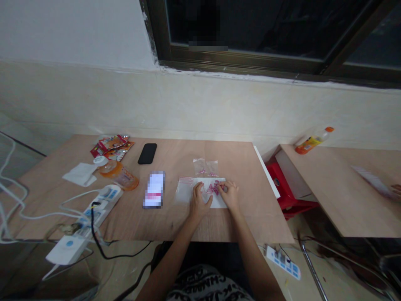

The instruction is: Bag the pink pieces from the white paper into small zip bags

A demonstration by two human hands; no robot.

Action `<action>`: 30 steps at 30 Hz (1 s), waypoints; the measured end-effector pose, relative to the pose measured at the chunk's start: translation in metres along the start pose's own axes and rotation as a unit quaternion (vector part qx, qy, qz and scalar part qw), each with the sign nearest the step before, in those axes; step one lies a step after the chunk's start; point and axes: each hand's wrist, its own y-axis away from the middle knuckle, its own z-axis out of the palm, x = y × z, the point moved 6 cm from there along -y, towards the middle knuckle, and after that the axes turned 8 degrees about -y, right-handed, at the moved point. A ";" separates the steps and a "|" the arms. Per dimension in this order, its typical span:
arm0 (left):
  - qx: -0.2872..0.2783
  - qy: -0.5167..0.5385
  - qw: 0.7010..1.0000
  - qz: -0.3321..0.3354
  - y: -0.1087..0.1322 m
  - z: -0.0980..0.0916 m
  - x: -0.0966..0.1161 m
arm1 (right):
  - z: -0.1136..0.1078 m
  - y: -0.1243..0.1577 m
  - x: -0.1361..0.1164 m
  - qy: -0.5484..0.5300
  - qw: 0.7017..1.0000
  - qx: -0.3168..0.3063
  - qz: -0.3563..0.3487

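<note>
Small pink pieces that look like beads (214,187) lie in a loose cluster on a white sheet (218,203). My left hand (199,203) rests on the sheet's left part, thumb and fingers apart. A thin curved line, perhaps a string, shows beside its fingertips. At the cluster's right edge, my right hand (230,195) has its thumb and forefinger pinched together; whatever is between them is too small to make out. A clear zip bag (184,191) lies left of the sheet. Behind it are two small clear bags (199,166) with a few pink pieces inside.
Left of my hands lie a lit phone (154,190), a black phone (147,154), an orange drink bottle (119,174), snack packets (113,144) and a power strip (103,205) with cables. Right, across a gap with a red stool (280,184), another table holds a bottle (313,141); a person's hand shows there.
</note>
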 end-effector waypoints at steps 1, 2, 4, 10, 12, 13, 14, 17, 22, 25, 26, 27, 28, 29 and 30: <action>-0.001 0.006 1.000 -0.001 0.000 0.000 -0.001 | 0.001 -0.001 -0.003 -0.022 1.000 -0.002 -0.001; -0.002 0.014 1.000 -0.002 -0.001 0.001 -0.002 | 0.003 -0.002 -0.006 -0.044 0.999 -0.007 -0.004; -0.001 0.031 1.000 -0.002 -0.001 0.001 -0.003 | 0.008 -0.003 -0.013 -0.081 0.996 -0.024 -0.014; 0.003 0.058 0.998 -0.005 -0.003 0.001 -0.005 | 0.021 -0.003 -0.019 -0.145 0.987 -0.060 -0.041; -0.002 0.058 0.998 -0.007 -0.003 0.002 -0.005 | 0.021 -0.004 -0.016 -0.155 0.986 -0.055 -0.037; -0.005 0.058 0.998 -0.009 -0.003 0.003 -0.006 | 0.020 -0.004 -0.014 -0.158 0.986 -0.051 -0.034; -0.007 0.058 0.998 -0.010 -0.003 0.003 -0.006 | 0.019 -0.005 -0.011 -0.157 0.986 -0.046 -0.030; -0.008 0.060 0.998 -0.013 -0.003 0.003 -0.007 | 0.013 -0.008 -0.002 -0.126 0.992 -0.023 -0.016; -0.014 0.062 0.998 -0.025 -0.002 0.003 -0.007 | 0.007 -0.017 0.013 -0.017 1.000 -0.005 0.005; -0.016 0.065 0.997 -0.030 -0.003 0.002 -0.006 | 0.009 -0.023 0.017 0.037 0.999 -0.015 0.016; -0.017 0.067 0.997 -0.031 -0.003 0.002 -0.005 | 0.010 -0.024 0.016 0.050 0.998 -0.023 0.017; -0.018 0.068 0.997 -0.032 -0.003 0.002 -0.005 | 0.011 -0.026 0.015 0.062 0.997 -0.033 0.018; -0.018 0.070 0.997 -0.031 -0.003 0.002 -0.005 | 0.012 -0.027 0.013 0.075 0.996 -0.042 0.019; -0.017 0.072 0.997 -0.029 -0.003 0.003 -0.006 | 0.013 -0.028 0.011 0.087 0.995 -0.052 0.021; -0.016 0.074 0.997 -0.026 -0.003 0.003 -0.006 | 0.013 -0.029 0.009 0.099 0.993 -0.064 0.023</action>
